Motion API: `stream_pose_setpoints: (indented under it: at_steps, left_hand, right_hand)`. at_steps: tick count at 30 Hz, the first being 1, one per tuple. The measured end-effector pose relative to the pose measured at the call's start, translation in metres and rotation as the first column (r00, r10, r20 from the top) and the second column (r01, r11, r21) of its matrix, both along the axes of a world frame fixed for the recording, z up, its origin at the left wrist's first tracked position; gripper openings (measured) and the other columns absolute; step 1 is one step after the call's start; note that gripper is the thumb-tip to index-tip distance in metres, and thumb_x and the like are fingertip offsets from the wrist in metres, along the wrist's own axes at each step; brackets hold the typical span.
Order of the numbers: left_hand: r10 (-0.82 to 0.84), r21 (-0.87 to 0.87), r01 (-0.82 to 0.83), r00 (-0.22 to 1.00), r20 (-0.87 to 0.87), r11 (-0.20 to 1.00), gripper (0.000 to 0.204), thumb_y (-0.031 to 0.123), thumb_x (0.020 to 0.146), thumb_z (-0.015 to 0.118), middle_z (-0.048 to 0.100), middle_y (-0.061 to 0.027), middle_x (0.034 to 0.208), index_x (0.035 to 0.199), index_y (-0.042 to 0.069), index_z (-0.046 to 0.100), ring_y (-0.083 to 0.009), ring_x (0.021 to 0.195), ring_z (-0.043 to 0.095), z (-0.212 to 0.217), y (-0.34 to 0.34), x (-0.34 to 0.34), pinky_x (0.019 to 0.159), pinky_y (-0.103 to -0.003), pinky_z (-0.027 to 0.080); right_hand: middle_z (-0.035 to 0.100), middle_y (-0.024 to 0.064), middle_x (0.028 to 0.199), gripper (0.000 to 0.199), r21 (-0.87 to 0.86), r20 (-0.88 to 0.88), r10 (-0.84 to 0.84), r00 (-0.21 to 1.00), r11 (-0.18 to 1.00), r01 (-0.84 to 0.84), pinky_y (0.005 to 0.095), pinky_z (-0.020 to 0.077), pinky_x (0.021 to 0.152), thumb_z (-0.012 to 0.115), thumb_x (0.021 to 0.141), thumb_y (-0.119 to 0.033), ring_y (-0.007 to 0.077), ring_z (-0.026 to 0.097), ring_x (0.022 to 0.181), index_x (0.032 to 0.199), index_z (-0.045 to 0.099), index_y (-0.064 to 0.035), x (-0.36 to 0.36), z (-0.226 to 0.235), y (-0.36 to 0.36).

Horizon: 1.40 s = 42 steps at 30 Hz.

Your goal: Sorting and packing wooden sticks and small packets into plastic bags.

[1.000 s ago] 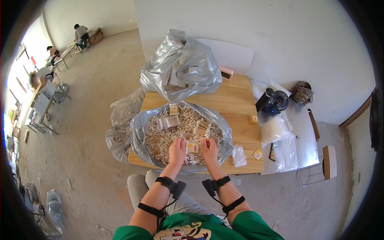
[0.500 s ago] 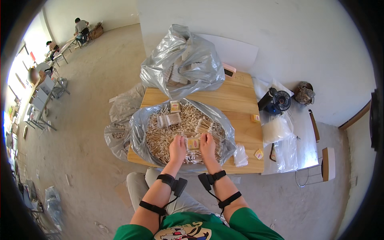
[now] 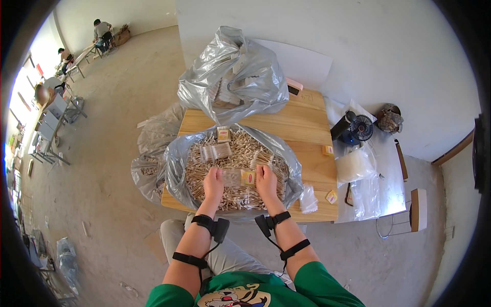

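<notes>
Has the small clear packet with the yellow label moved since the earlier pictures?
Cannot tell: the small clear packet with the yellow label lies between both hands over the silver bag's near rim, as before.

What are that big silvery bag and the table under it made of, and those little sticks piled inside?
The open bag looks like thin plastic film: grey, glossy, crinkled, partly see-through. The table seems to be light wood or wood laminate, with a smooth, pale grain. The sticks appear to be pale wood or paper with whitish tips, perhaps cotton; they are too small to be sure. Both hands, left and right, rest on them.
</notes>
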<state>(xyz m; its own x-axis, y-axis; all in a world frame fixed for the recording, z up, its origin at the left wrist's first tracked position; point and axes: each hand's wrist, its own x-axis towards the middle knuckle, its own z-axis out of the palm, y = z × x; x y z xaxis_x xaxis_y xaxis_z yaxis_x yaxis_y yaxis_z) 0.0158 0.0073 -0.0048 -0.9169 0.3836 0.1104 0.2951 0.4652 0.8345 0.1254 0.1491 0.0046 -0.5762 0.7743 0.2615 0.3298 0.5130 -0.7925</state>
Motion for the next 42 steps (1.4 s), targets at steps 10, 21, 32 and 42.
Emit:
stream_pose_setpoints:
  at_steps: [10, 21, 32, 42]
  left_hand:
    - [0.184, -0.017, -0.188, 0.974, -0.131, 0.982, 0.018, 0.019, 0.091, 0.048, 0.058, -0.0222, 0.076, 0.085, 0.002, 0.051, -0.0426, 0.075, 0.055, -0.003, -0.026, -0.024, 0.064, -0.046, 0.043]
    - [0.158, -0.045, -0.165, 0.979, -0.128, 0.985, 0.019, 0.018, 0.088, 0.050, 0.057, -0.0212, 0.076, 0.080, 0.001, 0.049, -0.0431, 0.073, 0.053, 0.002, -0.032, -0.012, 0.063, -0.046, 0.041]
    - [0.071, 0.158, -0.066, 0.997, -0.027, 0.985, 0.023, 0.016, 0.093, 0.049, 0.043, -0.0057, 0.060, 0.073, 0.003, 0.046, -0.0150, 0.049, 0.043, 0.002, -0.047, -0.011, 0.048, -0.030, 0.036]
    - [-0.086, 0.187, 0.090, 0.996, -0.027, 0.978, 0.023, 0.018, 0.094, 0.047, 0.045, -0.0038, 0.057, 0.076, 0.004, 0.048, -0.0118, 0.046, 0.043, 0.007, -0.009, 0.028, 0.045, -0.029, 0.036]
  right_hand:
    - [0.057, 0.0146, 0.080, 0.021, 0.169, 0.074, -0.022, 0.997, 0.986, 0.009, 0.0419, 0.0457, 0.062, 0.056, 0.087, -0.024, 0.0357, 0.057, 0.073, 0.083, 0.054, -0.0030, 0.000, 0.021, -0.001]
    - [0.054, 0.0071, 0.091, 0.020, 0.438, 0.272, 0.130, 0.954, 0.866, -0.243, 0.0377, 0.0444, 0.075, 0.069, 0.071, -0.023, 0.0271, 0.053, 0.090, 0.084, 0.062, -0.0092, -0.003, 0.014, -0.022]
    - [0.063, 0.0062, 0.075, 0.004, 0.069, -0.385, -0.010, 0.923, 0.997, 0.039, 0.0280, 0.0464, 0.055, 0.065, 0.078, -0.005, 0.0188, 0.058, 0.060, 0.080, 0.062, -0.0079, 0.071, 0.044, -0.008]
    - [0.061, 0.0088, 0.073, 0.012, -0.251, 0.060, -0.674, 0.737, 0.704, 0.664, 0.0350, 0.0473, 0.061, 0.062, 0.082, -0.016, 0.0237, 0.061, 0.068, 0.093, 0.060, -0.0108, 0.261, -0.073, 0.154]
